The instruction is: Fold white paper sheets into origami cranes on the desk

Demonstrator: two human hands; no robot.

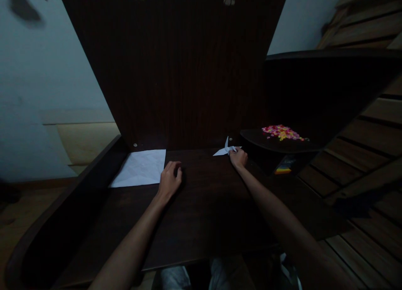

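At the back of the dark wooden desk, my right hand (pixel 238 157) pinches a white paper crane (pixel 223 150). Its pointed tips stick out to the left and upward, while my fingers cover part of its body. My left hand (pixel 170 180) rests on the desktop beside a white sheet of paper (pixel 140 168), close to its right edge. The fingers of that hand are loosely curled, with a gap between thumb and fingers and nothing in them. The sheet lies flat and shows faint creases.
A tall back panel (pixel 176 72) rises behind the desktop (pixel 194 214). On the right, a small curved shelf (pixel 254 138) carries a pile of pink, red and yellow bits (pixel 282 132). Beneath it sits a yellow-edged item (pixel 283 170). A raised side board (pixel 63 223) bounds the left.
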